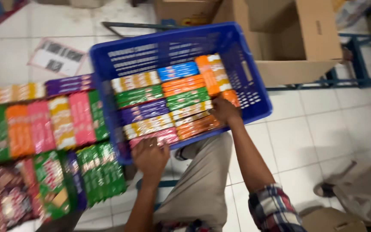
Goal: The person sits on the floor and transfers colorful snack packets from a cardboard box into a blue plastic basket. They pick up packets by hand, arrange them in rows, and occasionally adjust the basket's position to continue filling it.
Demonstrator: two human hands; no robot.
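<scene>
- Right now the blue plastic crate sits tilted on the white tiled floor, just in front of the person's knee, and it holds the snack packets being handled.
- Inside, the packets lie flat in roughly two columns of stacked rows: yellow, green, purple, pink on one side; blue, orange, green, white and orange on the other, with another orange stack standing along the far side.
- The left hand rests on the crate's near rim, fingers curled over the edge beside the pink packet; it looks clamped on the rim rather than on any packet.
- The right hand lies inside the crate, pressed down on the orange and white packets near the right wall; whether its fingers pinch a packet or only push on it cannot be told, as the view is blurred.
- The two hands are well apart, one at the rim and one in the load.
- As a judgement, the crate's visible layer is almost covered, with only a strip of bare mesh showing at the far end.
- Much still lies outside: rows of loose packets in green, orange, pink and yellow spread to the left of the crate, with larger green and red packs nearer the camera.
- An open cardboard box stands behind the crate.
</scene>
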